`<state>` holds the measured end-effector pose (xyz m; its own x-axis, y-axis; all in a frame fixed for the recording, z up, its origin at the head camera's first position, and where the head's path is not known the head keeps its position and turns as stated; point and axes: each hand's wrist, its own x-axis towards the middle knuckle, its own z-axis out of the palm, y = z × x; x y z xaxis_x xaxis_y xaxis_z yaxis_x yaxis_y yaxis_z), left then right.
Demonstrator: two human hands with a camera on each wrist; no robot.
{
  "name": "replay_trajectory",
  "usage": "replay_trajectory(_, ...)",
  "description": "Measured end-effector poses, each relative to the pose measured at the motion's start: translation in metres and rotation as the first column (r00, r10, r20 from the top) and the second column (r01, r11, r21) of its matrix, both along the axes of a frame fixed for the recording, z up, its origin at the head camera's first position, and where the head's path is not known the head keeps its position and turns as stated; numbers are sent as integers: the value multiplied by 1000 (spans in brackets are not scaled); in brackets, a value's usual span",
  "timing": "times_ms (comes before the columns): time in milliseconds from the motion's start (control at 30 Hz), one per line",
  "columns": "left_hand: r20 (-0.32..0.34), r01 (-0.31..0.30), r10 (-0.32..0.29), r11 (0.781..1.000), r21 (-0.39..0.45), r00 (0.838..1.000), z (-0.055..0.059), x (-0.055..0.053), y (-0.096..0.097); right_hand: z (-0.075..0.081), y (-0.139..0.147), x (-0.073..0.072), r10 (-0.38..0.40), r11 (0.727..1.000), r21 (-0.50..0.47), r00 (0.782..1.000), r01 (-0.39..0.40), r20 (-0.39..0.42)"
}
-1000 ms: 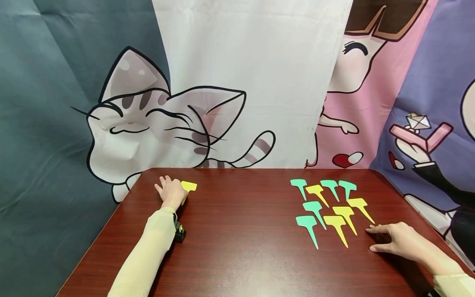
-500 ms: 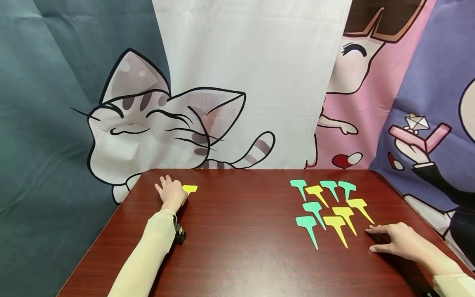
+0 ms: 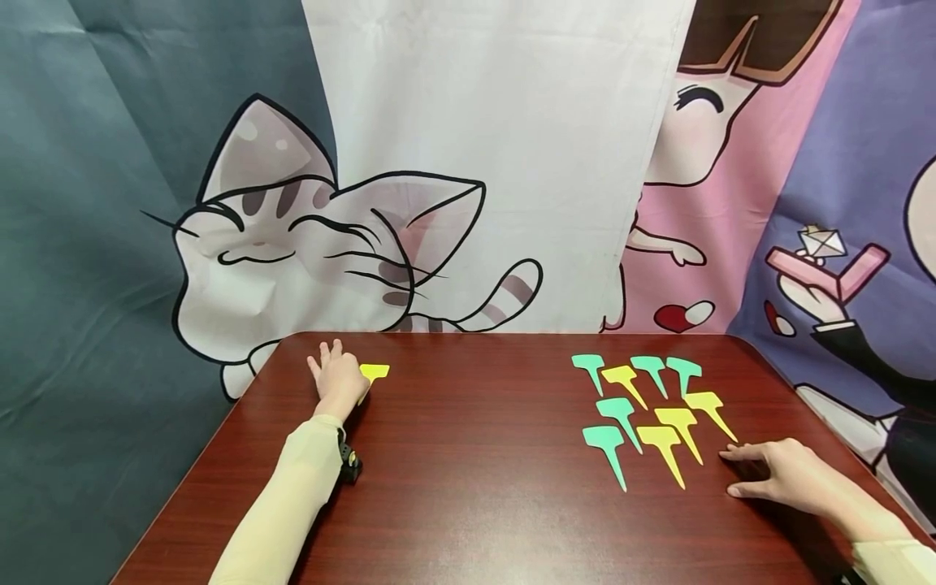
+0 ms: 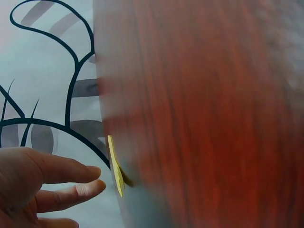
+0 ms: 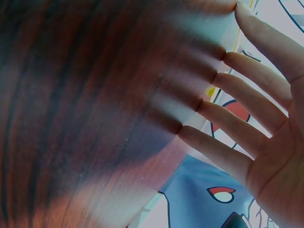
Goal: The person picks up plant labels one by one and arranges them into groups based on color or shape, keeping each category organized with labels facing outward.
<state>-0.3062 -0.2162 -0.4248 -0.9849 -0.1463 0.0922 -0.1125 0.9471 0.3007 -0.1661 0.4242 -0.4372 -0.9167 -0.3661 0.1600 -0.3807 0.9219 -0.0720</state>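
At the far left of the table, a yellow T-shaped plant label [image 3: 376, 370] lies partly hidden behind my left hand [image 3: 340, 380]. In the left wrist view, that label [image 4: 117, 171] rests on the wood with a small gap to the thumb and fingertips, which are fairly straight and close together. My right hand [image 3: 793, 479] rests its fingertips on the table at the right, beside a group of green and yellow plant labels. The right wrist view has its fingers [image 5: 232, 147] spread and straight, holding nothing.
Several green labels [image 3: 604, 437] and yellow labels [image 3: 660, 439] lie flat on the right half of the brown wooden table [image 3: 468, 487]. Behind the far edge hangs a cartoon-printed cloth [image 3: 497, 146].
The yellow label at the left has dropped slightly onto the table, and my left hand has let go of it. The left fingers have lifted and spread. My right hand stays still.
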Motion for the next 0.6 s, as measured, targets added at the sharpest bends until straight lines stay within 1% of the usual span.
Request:
replay_trajectory(100, -12, 40, -40, 999, 10, 999, 0, 0, -2, 0, 0, 0, -4, 1000, 0, 1000, 4, 8)
replay_trajectory(300, -23, 116, -114, 991, 71, 993, -3, 3, -9, 0, 0, 0, -9, 1000, 3, 1000, 9, 18)
replay_trajectory(433, -40, 162, -160, 984, 68, 986, -5, 6, -14, 0, 0, 0, -3, 1000, 6, 1000, 2, 12)
replay_trajectory(600, -59, 220, -217, 974, 48, 974, -6, 6, -21, 1, -1, 0, 2, 1000, 9, 1000, -2, 5)
